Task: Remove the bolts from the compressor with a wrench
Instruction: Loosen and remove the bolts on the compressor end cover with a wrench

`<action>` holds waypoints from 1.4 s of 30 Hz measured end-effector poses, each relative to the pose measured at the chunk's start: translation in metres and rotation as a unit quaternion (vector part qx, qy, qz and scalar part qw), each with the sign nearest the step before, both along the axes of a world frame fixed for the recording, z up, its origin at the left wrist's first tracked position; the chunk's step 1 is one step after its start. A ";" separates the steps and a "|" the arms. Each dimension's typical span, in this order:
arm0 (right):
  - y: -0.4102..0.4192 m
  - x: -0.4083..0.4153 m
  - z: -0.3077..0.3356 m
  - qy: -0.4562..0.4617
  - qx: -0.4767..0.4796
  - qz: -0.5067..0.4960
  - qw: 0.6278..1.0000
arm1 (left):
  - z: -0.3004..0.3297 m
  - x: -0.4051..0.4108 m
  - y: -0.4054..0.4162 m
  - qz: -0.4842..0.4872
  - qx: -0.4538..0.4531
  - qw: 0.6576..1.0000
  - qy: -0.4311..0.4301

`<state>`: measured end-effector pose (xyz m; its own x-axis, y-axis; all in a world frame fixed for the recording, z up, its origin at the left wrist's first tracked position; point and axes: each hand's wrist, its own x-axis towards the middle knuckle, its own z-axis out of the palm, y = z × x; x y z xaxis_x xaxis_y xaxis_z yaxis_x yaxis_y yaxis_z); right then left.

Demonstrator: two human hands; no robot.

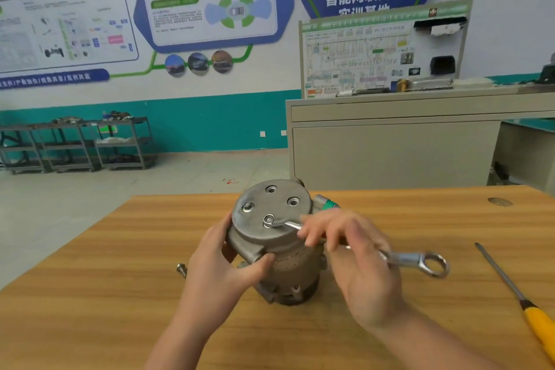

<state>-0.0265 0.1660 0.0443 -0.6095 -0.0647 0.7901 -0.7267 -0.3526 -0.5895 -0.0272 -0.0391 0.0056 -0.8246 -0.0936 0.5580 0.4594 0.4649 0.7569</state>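
A grey metal compressor (pixel 271 216) stands upright on the wooden table (pixel 105 294). Its round top cover shows several bolt positions: one bolt (pixel 247 207) sits at the left, and two far holes look empty. A silver double-ended wrench (pixel 414 261) has its small ring end on the near bolt (pixel 269 221). My right hand (pixel 354 252) holds the wrench shaft, fingers curled over it. My left hand (pixel 222 261) grips the compressor's left side, thumb across the front.
A loose bolt (pixel 182 269) lies on the table left of the compressor. A yellow-handled screwdriver (pixel 522 300) lies at the right. A green-banded tool (pixel 327 204) pokes out behind the compressor. Grey cabinets (pixel 390 153) stand beyond the table's far edge.
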 end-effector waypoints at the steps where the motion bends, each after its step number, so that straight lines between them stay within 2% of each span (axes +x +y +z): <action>1: -0.005 0.006 -0.008 -0.029 -0.041 -0.011 0.999 | -0.001 0.002 0.004 0.019 0.002 1.000 -0.003; 4: 0.022 -0.006 0.005 -0.241 -0.079 -0.129 0.959 | -0.003 0.010 0.020 0.053 -0.029 0.998 -0.004; 7: 0.043 -0.024 0.025 -0.430 -0.050 -0.119 0.894 | -0.004 0.021 0.035 0.040 -0.034 0.999 -0.004; 10: 0.047 -0.041 0.046 -0.502 0.000 -0.088 0.860 | 0.006 0.019 0.038 0.062 -0.006 0.998 0.019; 13: 0.044 -0.068 0.058 -0.520 0.104 -0.138 0.836 | 0.028 0.001 0.039 -0.007 0.051 0.999 -0.002; 16: 0.032 -0.091 0.070 -0.481 0.228 -0.233 0.814 | 0.047 -0.029 0.048 -0.104 0.106 0.986 -0.073; 19: 0.007 -0.104 0.080 -0.383 0.376 -0.320 0.781 | 0.048 -0.055 0.060 -0.134 0.087 0.980 -0.119; 22: -0.016 -0.100 0.092 -0.227 0.523 -0.358 0.739 | 0.042 -0.066 0.065 -0.118 0.071 0.981 -0.137; 25: -0.027 -0.072 0.087 -0.032 0.611 -0.422 0.669 | 0.036 -0.062 0.069 -0.090 0.037 0.992 -0.084; 26: -0.025 -0.061 0.080 0.034 0.604 -0.439 0.665 | 0.034 -0.059 0.069 -0.072 0.028 0.995 -0.061; 28: -0.019 -0.036 0.062 0.138 0.533 -0.442 0.708 | 0.029 -0.050 0.069 -0.051 0.030 0.998 -0.024; 30: -0.007 -0.018 0.043 0.205 0.462 -0.447 0.738 | 0.024 -0.042 0.066 -0.051 0.038 0.998 -0.017; 32: 0.008 -0.005 0.022 0.237 0.407 -0.445 0.761 | 0.023 -0.038 0.062 -0.051 0.054 0.997 -0.037; 34: 0.024 0.006 0.000 0.212 0.345 -0.410 0.817 | 0.026 -0.036 0.056 -0.056 0.080 0.994 -0.055; 36: 0.037 0.015 -0.017 0.108 0.252 -0.330 0.903 | 0.031 -0.038 0.048 -0.058 0.106 0.990 -0.072; 37: 0.039 0.018 -0.021 0.020 0.185 -0.273 0.944 | 0.034 -0.040 0.045 -0.057 0.116 0.988 -0.079; 38: 0.039 0.018 -0.021 -0.093 0.102 -0.211 0.968 | 0.035 -0.041 0.044 -0.059 0.127 0.986 -0.090; 39: 0.040 0.011 -0.022 -0.207 0.016 -0.147 0.967 | 0.036 -0.041 0.045 -0.070 0.142 0.982 -0.100; 40: 0.042 0.002 -0.021 -0.299 -0.061 -0.100 0.947 | 0.036 -0.040 0.047 -0.089 0.163 0.977 -0.109; 42: 0.050 -0.018 -0.011 -0.398 -0.135 -0.096 0.902 | 0.033 -0.039 0.052 -0.121 0.194 0.966 -0.116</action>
